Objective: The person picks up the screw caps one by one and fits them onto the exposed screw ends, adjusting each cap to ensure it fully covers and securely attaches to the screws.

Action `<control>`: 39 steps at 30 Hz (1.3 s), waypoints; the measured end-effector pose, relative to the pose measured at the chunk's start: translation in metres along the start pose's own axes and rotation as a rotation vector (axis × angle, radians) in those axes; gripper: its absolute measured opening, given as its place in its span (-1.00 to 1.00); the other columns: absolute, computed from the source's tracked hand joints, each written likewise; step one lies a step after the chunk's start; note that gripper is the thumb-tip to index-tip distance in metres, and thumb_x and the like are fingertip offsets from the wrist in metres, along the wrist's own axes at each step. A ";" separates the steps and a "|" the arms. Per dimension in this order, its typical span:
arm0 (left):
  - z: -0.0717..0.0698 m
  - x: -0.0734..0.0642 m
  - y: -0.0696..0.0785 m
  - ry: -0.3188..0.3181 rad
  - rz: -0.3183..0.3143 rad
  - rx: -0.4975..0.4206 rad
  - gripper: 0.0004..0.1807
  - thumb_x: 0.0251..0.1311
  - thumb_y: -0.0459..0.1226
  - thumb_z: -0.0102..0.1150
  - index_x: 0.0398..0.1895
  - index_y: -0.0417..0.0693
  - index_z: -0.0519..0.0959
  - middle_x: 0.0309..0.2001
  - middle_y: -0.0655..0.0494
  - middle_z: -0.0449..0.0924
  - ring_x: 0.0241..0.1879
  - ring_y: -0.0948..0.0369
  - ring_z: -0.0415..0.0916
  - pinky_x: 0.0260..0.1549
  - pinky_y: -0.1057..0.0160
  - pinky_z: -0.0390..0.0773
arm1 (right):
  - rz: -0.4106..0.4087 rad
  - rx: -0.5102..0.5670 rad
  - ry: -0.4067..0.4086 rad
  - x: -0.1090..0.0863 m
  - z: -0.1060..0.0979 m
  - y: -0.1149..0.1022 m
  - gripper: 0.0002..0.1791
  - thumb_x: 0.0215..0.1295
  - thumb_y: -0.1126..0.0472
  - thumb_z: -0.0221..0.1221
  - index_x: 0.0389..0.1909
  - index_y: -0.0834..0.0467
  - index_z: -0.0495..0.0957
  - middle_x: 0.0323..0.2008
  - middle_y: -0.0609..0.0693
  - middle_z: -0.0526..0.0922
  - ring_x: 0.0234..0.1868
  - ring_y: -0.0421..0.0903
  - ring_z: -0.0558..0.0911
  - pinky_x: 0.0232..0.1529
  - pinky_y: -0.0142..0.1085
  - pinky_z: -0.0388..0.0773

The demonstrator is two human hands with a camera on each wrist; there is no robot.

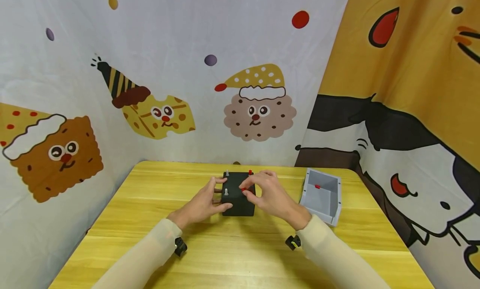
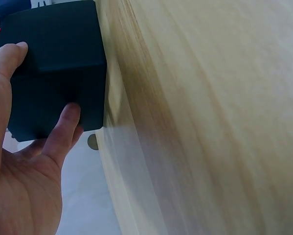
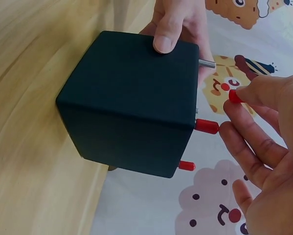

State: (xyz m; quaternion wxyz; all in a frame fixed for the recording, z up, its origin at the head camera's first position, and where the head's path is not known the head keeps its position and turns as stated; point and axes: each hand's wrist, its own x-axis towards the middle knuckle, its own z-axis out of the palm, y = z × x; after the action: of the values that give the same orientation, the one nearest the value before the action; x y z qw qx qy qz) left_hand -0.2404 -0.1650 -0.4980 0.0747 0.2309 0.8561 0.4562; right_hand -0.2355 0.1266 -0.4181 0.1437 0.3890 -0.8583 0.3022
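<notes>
A black box (image 1: 238, 205) stands on the table with metal bolts sticking up from its top. Two bolts on its left side, including the near bare bolt (image 1: 226, 192), show metal. Red caps cover the two on the right, the near capped bolt (image 3: 206, 126) and the far capped bolt (image 3: 187, 166). My left hand (image 1: 204, 199) grips the box from the left, thumb at the front face and fingers along the left side. Above the top, my right hand (image 1: 271, 193) pinches a loose red cap (image 3: 235, 96) between thumb and index finger, apart from the bolts.
To the right of the box, a grey tray (image 1: 318, 201) stands on the table with one red cap (image 1: 317, 186) inside. The wooden table (image 1: 157, 189) reaches back to a patterned curtain (image 1: 168, 39). A black device (image 1: 180, 246) sits at each wrist.
</notes>
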 end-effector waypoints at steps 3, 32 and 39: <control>0.000 0.000 0.000 -0.002 -0.001 0.002 -0.07 0.61 0.02 0.51 0.73 -0.03 0.12 0.87 -0.16 0.11 0.62 -0.23 0.59 0.44 -0.07 0.82 | -0.010 0.007 -0.011 0.001 0.003 0.000 -0.82 0.47 0.27 0.61 0.00 0.05 0.88 -0.08 -0.14 0.92 0.05 -0.03 0.78 0.46 0.40 0.52; 0.001 0.001 -0.003 -0.006 0.022 -0.026 -0.16 0.63 -0.03 0.50 0.66 -0.02 0.17 0.86 -0.19 0.10 0.61 -0.27 0.58 0.43 -0.10 0.83 | -0.012 0.024 -0.045 0.020 0.021 -0.007 -0.84 0.52 0.20 0.59 0.01 0.03 0.86 -0.09 -0.11 0.93 -0.01 0.01 0.86 0.50 0.41 0.53; 0.002 0.002 -0.004 -0.009 0.021 -0.029 -0.18 0.62 -0.03 0.50 0.65 0.01 0.18 0.86 -0.18 0.10 0.61 -0.24 0.59 0.44 -0.11 0.82 | -0.022 0.008 -0.019 0.025 0.027 -0.008 -0.84 0.50 0.18 0.61 0.00 0.01 0.87 -0.10 -0.12 0.94 0.03 -0.05 0.84 0.46 0.34 0.58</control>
State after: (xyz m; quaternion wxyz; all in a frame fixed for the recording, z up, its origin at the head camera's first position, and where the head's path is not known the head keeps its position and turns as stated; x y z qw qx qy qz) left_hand -0.2427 -0.1647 -0.5017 0.0770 0.2410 0.8466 0.4681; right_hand -0.2455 0.0909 -0.4239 0.1375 0.4019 -0.8540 0.3004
